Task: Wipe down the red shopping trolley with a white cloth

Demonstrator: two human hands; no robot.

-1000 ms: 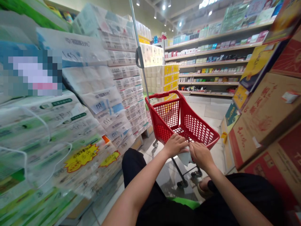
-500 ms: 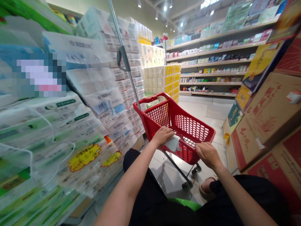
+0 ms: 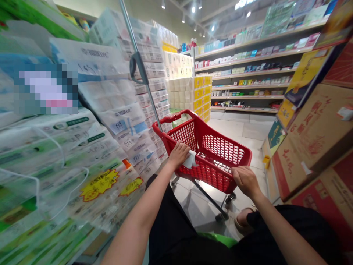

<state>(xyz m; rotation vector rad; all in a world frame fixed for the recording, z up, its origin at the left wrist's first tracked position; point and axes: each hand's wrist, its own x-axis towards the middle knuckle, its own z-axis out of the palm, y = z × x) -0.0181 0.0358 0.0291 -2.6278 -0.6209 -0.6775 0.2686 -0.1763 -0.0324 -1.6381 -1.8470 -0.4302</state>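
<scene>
A red plastic shopping cart (image 3: 220, 143) with lattice sides stands on the floor in front of me. My left hand (image 3: 178, 154) is closed on a pale cloth or wipe (image 3: 190, 159), pressing it over the cart's near rim. Farther right, my right hand (image 3: 245, 180) grips the same rim near its corner, fingers curled over the edge. From the cart's handle end a metal pole (image 3: 151, 95) rises, with a grey plastic grip (image 3: 139, 69) partway up. The cart's basket looks bare inside.
Stacked tissue packs (image 3: 121, 117) with yellow price tags (image 3: 99, 185) crowd the left. Cardboard boxes (image 3: 325, 129) are piled close on the right. Toilet-roll packs (image 3: 190, 94) stand behind the cart, and shelves of small goods (image 3: 248, 81) line the back. A green seat edge (image 3: 217, 239) shows between my legs.
My left hand has slid left along the rim with the cloth. The cart's handle end and pole have shifted slightly left. My right hand stays on the rim.
</scene>
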